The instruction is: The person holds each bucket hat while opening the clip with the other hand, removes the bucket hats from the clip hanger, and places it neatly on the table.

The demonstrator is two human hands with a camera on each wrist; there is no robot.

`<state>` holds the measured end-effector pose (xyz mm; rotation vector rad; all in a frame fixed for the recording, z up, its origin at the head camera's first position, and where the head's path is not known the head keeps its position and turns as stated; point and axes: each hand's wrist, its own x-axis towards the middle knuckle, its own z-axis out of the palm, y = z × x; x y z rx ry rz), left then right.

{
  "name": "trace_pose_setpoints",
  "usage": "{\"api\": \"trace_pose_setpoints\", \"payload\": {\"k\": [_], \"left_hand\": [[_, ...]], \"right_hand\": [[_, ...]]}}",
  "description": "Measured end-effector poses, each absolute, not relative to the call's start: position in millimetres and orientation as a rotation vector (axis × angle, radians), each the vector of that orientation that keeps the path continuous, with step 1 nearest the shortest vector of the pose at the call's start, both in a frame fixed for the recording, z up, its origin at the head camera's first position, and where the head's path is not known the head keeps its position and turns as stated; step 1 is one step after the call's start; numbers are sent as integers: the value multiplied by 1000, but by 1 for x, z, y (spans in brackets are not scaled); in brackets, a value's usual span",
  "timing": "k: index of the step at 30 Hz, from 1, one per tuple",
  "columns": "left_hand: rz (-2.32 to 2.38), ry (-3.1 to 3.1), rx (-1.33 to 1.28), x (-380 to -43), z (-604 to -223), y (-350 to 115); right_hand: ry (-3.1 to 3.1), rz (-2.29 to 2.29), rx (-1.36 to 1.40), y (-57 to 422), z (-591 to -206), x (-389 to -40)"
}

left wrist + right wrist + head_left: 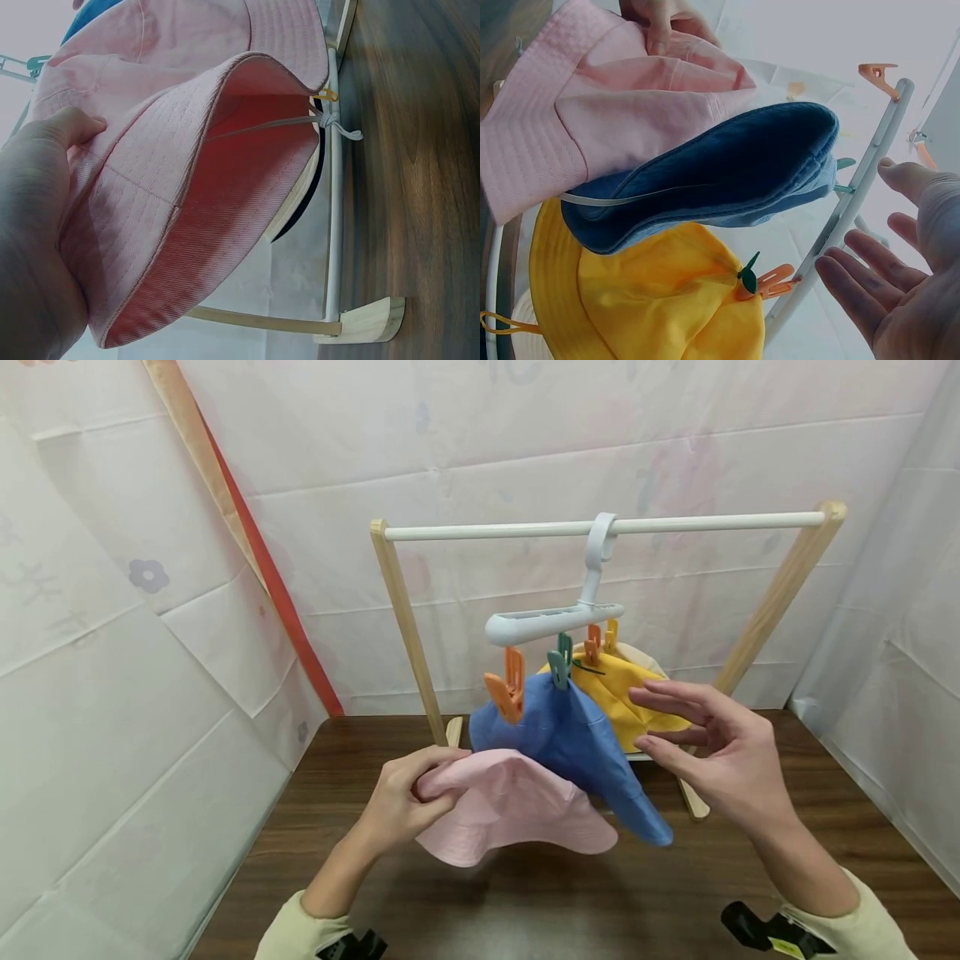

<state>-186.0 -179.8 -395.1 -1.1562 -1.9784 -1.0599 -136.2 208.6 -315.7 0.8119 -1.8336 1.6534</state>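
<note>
A pink bucket hat [517,806] is pinched by its crown side in my left hand [412,793], brim hanging downward over the table. My right hand [723,752] holds nothing; its fingers are spread, right of the hanging hats. Behind the pink hat a blue hat [570,735] hangs from a green clip [559,662]. A yellow hat [652,292] hangs beyond it from an orange clip [776,283]. At the near end of the pale hanger [547,622], another orange clip [508,687] has nothing in it. In the left wrist view, the pink brim [172,180] opens toward the camera.
The hanger hooks over a white rod [487,532] between wooden posts [408,627]. A cream hat [641,658] hangs furthest back, by a yellow clip [611,633]. Patterned white sheeting [337,452] surrounds the dark wooden table [300,860].
</note>
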Motion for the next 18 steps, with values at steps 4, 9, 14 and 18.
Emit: {"api": "trace_pose_setpoints", "payload": {"k": [4,9,14,18], "left_hand": [[-1049,-1978,-1141,-186,-396,-182],[-1049,-1977,-1134,-187,-398,-184],[-1048,-1979,-1122,-186,-397,-187],[-1053,-1983,-1122,-185,-397,-189]], "right_hand": [[-1862,1634,790,209,-315,-136],[-1865,1638,805,208,-316,-138],[-1874,1640,808,207,-316,-139],[-1877,1637,803,207,-317,-140]]}}
